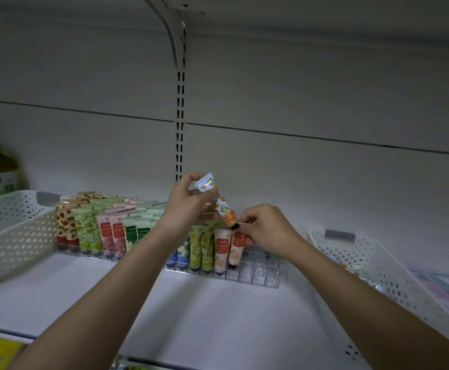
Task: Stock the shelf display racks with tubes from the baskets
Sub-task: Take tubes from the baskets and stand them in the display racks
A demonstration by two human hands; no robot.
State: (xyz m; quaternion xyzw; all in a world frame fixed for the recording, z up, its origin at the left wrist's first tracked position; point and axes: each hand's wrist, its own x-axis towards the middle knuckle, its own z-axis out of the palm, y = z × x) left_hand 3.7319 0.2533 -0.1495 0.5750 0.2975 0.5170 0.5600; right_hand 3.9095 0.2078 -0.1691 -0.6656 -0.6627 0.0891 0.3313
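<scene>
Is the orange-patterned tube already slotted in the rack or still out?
Out: left hand holds the orange-patterned tube tilted above the rack.

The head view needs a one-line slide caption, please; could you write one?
Left hand and right hand hold an orange-print tube above the clear rack.

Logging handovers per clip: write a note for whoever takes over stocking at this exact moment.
Left hand grips the crimped top of an orange-print tube, cap down, above the clear rack.
Right hand pinches near its black cap.
Done: the rack's left and middle slots hold standing tubes.
Left: seat this tube, fill the empty right-end slots from the right basket. Left basket contents can't be seen.
</scene>
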